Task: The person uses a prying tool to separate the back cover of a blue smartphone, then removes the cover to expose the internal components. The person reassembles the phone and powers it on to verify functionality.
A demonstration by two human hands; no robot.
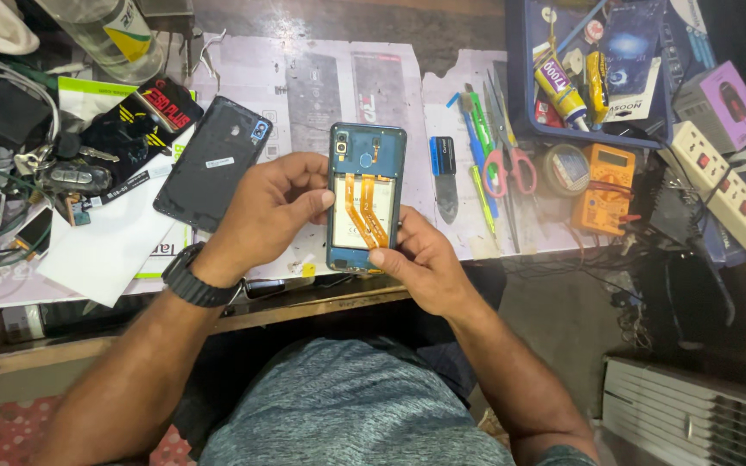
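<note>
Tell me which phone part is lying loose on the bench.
The black back cover, left of the hands; the opened phone with orange ribbon cables is held up in both.

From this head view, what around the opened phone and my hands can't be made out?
- Opened phone: its screen side faces down; the left hand and right hand cover parts of both side edges.
- Orange flex cables: connector ends too small to judge.
- Right fingertips: hidden behind the phone.
- Back cover: inner face turned down.
- Blue tray: cut off by the top edge.

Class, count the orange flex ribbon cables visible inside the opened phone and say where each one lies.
2. Both run down the opened phone held by the left hand and right hand: one left, one right. Others may be hidden.
</note>
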